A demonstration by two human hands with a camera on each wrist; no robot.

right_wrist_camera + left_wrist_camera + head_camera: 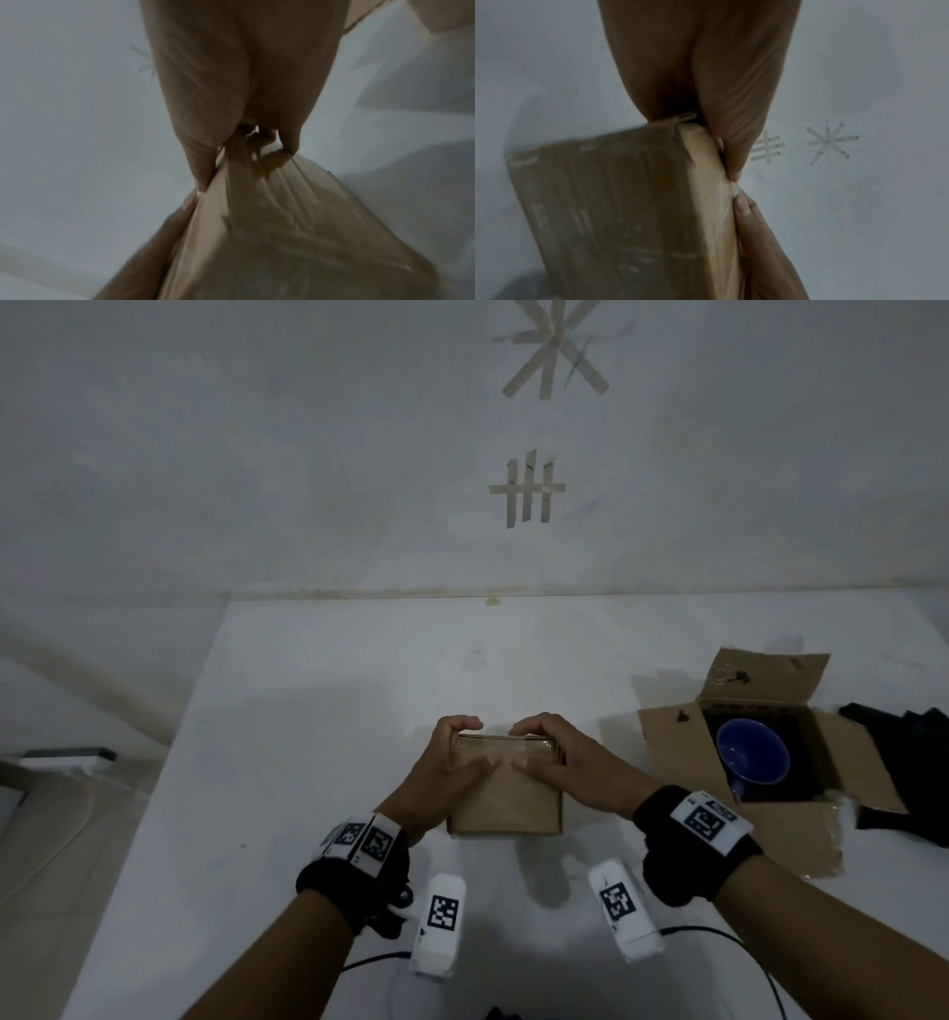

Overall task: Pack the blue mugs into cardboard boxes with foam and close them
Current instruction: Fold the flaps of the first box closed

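No readable text anywhere. Print on closed cardboard box (608, 213) too blurred. Black-white square code markers (442, 912) on wrist bands, no letters.

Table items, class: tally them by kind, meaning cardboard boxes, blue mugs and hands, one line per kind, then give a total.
Cardboard boxes: 2, a closed box and an open box
Blue mugs: 1, the mug in the open box
Hands: 2, left hand and right hand, both gripping the closed box
Total: 5
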